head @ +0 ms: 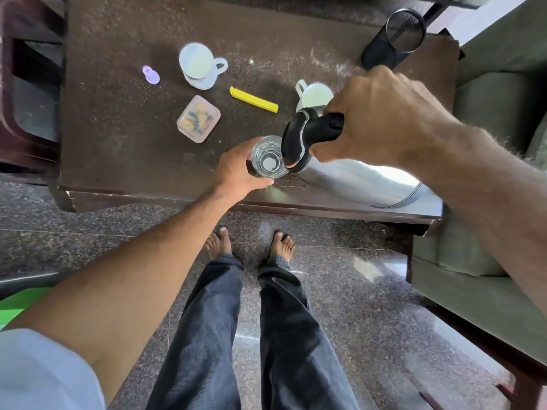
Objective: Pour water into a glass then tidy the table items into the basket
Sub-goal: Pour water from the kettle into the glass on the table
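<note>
My right hand [381,116] grips the black handle of a steel flask [355,176], tipped on its side with its black spout over a clear glass [268,157]. The glass stands near the front edge of the dark table [124,161], and my left hand [236,170] is wrapped around its left side. A little water shows in the glass. Further back lie a yellow clip [254,99], a small pink box of coloured bits [199,118], a white mug on a coaster [197,63], a second white mug [313,96] partly behind my right hand, and a small purple item [151,74].
A black mesh basket [395,39] stands at the table's back right corner. A grey-green sofa [503,84] flanks the right side and a dark wooden chair [26,93] the left. My bare feet and legs stand on the speckled floor in front of the table.
</note>
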